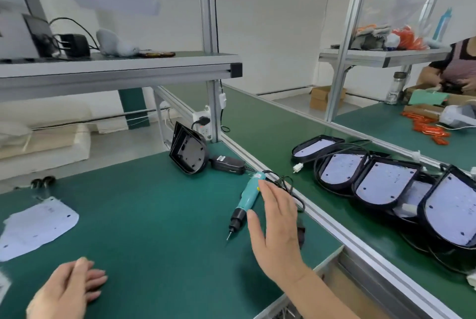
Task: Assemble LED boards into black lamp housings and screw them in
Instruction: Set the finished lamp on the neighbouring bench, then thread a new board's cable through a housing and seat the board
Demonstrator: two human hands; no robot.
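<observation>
A teal electric screwdriver [249, 196] lies on the green mat with its bit pointing toward me. My right hand [277, 223] hovers just right of it, fingers straight, holding nothing. My left hand [68, 291] rests on the mat at the lower left, fingers loosely bent, empty. A stack of white LED boards [38, 226] lies at the far left. Empty black lamp housings [189, 152] lean upright at the back of the mat. Several housings with LED boards inside [386, 180] lie in a row on the conveyor to the right.
A black power adapter [228, 164] and its cable lie behind the screwdriver. An aluminium rail [329, 223] separates my mat from the conveyor. A shelf [116, 66] hangs overhead. Another person [453, 71] works at the far right bench, among orange parts.
</observation>
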